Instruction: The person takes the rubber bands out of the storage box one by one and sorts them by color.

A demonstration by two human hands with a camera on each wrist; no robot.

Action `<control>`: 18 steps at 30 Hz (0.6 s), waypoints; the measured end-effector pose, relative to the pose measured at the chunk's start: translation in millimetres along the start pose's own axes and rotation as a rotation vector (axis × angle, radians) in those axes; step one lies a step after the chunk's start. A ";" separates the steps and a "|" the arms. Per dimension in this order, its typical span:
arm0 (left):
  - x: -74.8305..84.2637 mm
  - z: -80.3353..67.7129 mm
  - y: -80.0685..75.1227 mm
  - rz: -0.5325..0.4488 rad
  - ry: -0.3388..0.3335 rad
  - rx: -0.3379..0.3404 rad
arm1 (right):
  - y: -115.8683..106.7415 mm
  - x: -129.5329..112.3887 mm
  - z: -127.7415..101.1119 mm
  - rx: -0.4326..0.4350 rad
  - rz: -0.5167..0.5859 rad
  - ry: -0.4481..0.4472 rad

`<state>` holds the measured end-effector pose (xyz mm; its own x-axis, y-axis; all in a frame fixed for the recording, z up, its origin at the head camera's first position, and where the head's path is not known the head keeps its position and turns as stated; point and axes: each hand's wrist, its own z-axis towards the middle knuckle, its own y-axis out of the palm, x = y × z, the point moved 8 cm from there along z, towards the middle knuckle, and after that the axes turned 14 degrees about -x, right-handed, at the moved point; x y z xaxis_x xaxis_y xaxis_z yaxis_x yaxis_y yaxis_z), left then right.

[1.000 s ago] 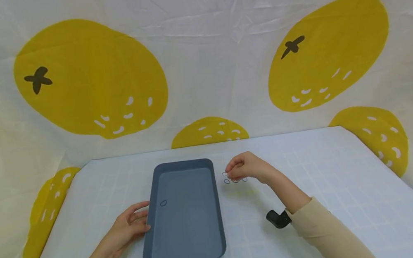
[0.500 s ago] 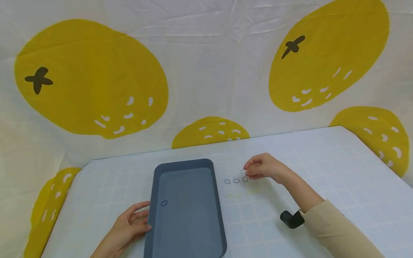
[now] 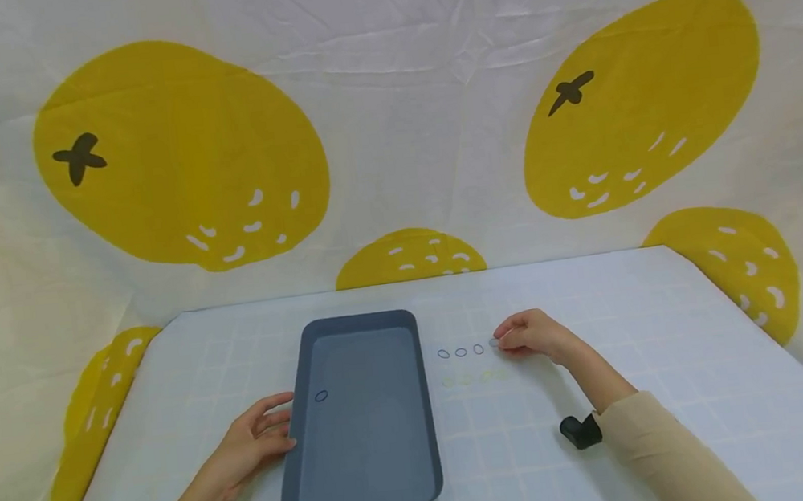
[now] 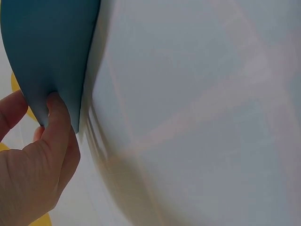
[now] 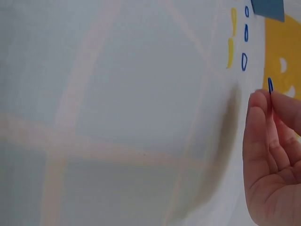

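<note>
Right hand [image 3: 534, 334] pinches a small blue ring [image 5: 270, 85] between fingertips, just beyond three matching rings [image 3: 460, 352], extending their row. Left hand [image 3: 253, 444] rests relaxed fingers against the grey tray [image 3: 365, 480] edge, steadying it.

Head camera looks down across the desk [image 3: 608, 440]; each wrist camera sits close over that same desk beside its hand.

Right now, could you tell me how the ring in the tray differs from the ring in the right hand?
The tray ring lies flat and alone inside the tray; the held ring is pinched by the right hand, beside three rings lined up on the table. Both are small, thin and blue.
</note>
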<state>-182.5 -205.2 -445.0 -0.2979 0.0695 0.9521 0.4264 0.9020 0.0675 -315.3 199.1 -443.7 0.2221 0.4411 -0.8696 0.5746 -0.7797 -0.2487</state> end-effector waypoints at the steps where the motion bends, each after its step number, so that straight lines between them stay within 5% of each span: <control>1: -0.4 -0.2 -0.4 -0.004 -0.004 0.006 | 0.6 2.0 0.9 -0.005 0.008 0.000; 18: 1.0 -0.8 1.0 0.003 0.003 -0.004 | 4.6 6.2 11.9 0.023 -0.035 0.038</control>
<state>-181.8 -204.6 -443.8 -0.2937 0.0709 0.9533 0.4309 0.9000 0.0659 -320.7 193.0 -455.3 0.2324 0.4849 -0.8431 0.5646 -0.7731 -0.2890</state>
